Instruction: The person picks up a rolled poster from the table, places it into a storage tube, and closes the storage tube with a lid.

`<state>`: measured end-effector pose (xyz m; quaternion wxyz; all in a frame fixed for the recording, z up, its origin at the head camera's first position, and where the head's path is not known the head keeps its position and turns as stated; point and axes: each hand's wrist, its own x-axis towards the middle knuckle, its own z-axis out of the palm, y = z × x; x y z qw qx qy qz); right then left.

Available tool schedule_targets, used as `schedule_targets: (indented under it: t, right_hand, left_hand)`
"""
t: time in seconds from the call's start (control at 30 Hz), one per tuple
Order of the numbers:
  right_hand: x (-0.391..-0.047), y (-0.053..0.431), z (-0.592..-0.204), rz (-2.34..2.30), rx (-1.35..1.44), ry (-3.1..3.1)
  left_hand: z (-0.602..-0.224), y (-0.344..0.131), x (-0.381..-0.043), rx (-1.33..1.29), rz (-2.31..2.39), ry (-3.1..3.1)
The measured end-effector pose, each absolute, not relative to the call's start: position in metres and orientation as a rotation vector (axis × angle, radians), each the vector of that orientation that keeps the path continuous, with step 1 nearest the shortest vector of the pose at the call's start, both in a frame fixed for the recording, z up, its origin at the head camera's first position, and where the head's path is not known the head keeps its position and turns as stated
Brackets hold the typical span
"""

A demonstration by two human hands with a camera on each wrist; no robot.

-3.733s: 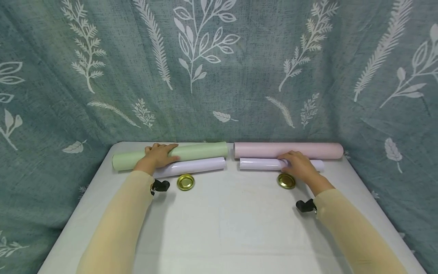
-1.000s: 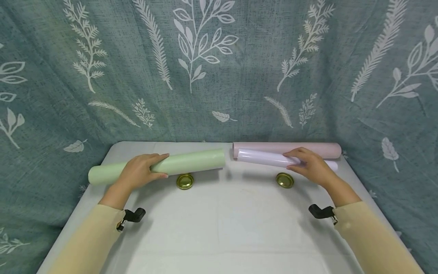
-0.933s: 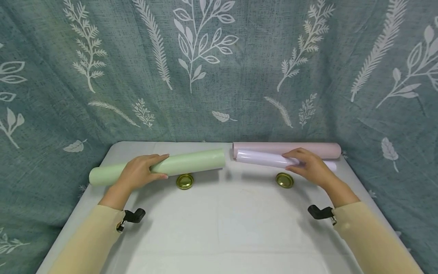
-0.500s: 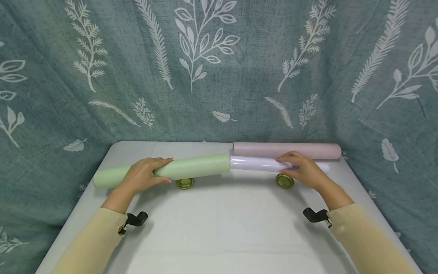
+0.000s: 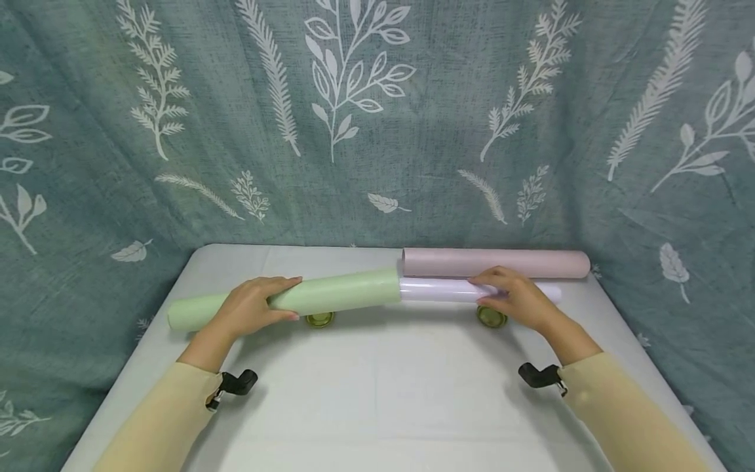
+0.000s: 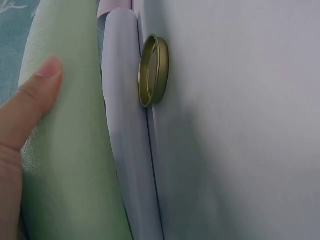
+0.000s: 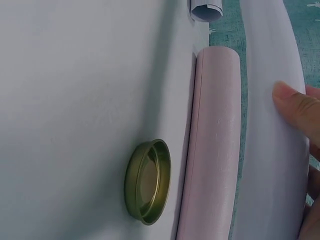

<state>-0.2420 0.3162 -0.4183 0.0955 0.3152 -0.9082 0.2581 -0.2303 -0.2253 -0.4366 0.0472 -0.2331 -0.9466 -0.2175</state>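
Observation:
My left hand (image 5: 250, 307) grips a pale green roll of paper (image 5: 339, 293) toward its left half, thumb on the near side. My right hand (image 5: 516, 298) pinches a thinner glossy lavender roll of paper (image 5: 439, 290) between thumb and fingers. In the head view the lavender roll's left end meets the green roll's right end; whether it goes inside or only overlaps, I cannot tell. A second lavender roll (image 6: 122, 100) lies on the table beside the green one in the left wrist view. From the head it is hidden behind the green roll.
A pink roll (image 5: 495, 262) lies along the table's back edge at right. Two gold round lids rest on the white tablecloth: the left lid (image 5: 320, 320) partly covered by the green roll, the right lid (image 5: 491, 317) under my right hand. A teal leaf-print curtain (image 5: 377, 131) hangs behind.
Both rolls were picked up off the table. Since a second ago, the green roll has shifted right and nearer, and the lavender roll left and nearer, levelling out until their ends meet.

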Motion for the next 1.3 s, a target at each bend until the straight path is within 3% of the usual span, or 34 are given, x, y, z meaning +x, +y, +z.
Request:
schedule_targets:
  t: [0.47, 1.3]
  right_hand:
    - [-0.245, 0.292, -0.417, 0.765, 1.075, -2.584]
    - [-0.246, 0.256, -0.416, 0.808, 1.09, -2.51]
  left_hand:
    - [-0.435, -0.215, -0.227, -0.824, -0.605, -2.8]
    - [-0.422, -0.2, -0.223, -0.873, -0.622, -2.886]
